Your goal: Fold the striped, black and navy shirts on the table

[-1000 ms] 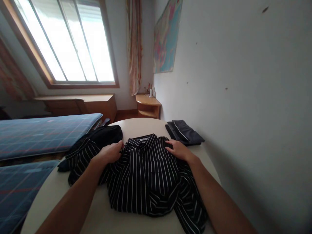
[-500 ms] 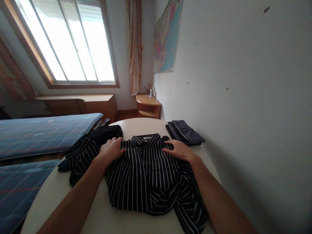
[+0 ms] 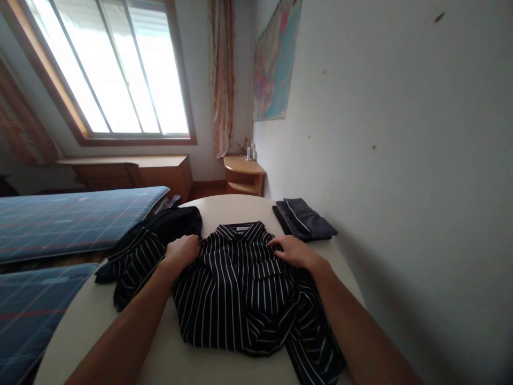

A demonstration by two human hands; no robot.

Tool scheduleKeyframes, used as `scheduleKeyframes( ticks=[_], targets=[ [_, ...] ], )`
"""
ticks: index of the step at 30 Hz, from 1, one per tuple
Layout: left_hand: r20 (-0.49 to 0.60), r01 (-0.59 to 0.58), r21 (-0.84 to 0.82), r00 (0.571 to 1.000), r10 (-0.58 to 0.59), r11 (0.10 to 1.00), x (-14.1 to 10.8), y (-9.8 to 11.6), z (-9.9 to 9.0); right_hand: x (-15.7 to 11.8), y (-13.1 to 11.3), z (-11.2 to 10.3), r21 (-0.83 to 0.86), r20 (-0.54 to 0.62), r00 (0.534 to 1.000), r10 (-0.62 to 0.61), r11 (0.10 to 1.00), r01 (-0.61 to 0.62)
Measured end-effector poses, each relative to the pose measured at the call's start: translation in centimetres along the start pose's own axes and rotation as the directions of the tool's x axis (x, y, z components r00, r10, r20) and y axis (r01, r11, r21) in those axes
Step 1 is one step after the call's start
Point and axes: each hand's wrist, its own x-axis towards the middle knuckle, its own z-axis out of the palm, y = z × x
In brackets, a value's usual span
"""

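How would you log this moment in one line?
striped collared shirt: on round table; left hand: at one shoulder; right hand: at other shoulder

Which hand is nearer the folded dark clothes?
Right. Your right hand is just short of the folded dark clothes; your left hand is farther left, at the striped shirt.

Near the back edge of the corner shelf (image 3: 240,165), we see small white objects (image 3: 248,153). The wall (image 3: 360,96) carries a colourful poster (image 3: 274,69).

The shirt (image 3: 224,294) is striped thinly in white on black. It is spread, rumpled, across the lower centre of the frame, its collar (image 3: 253,232) turned toward the top, one sleeve (image 3: 315,342) trailed down right of centre.
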Motion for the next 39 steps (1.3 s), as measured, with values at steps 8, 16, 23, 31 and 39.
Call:
scheduleKeyframes(
  ticks=[8,16,23,31,39],
  targets=[
    [-0.072,-0.065,0.004,0.995,0.065,0.998,-0.1,-1.6,-0.4,-0.1,1.3,-1.3,-0.019,-0.044,0.991,0.126,0.992,-0.127],
    [-0.169,-0.297,0.023,0.94,0.296,0.955,0.8,-1.2,0.6,2.3,1.9,-2.0,-0.118,-0.047,0.991,0.127,0.984,-0.132],
    [-0.392,-0.33,0.039,0.863,0.319,0.943,3.2,-2.7,-4.5,5.2,1.9,-7.1,-0.213,-0.131,0.988,0.078,0.971,-0.105],
    [-0.53,-0.225,0.11,0.811,0.249,0.968,8.2,-2.6,-10.0,10.6,0.1,-13.0,-0.244,-0.397,0.917,0.04,0.959,-0.147],
    [-0.287,-0.158,0.091,0.941,0.178,0.983,12.1,-0.4,-5.5,14.6,0.7,-8.1,-0.266,-0.243,0.954,0.174,0.934,-0.238]
  ],
)
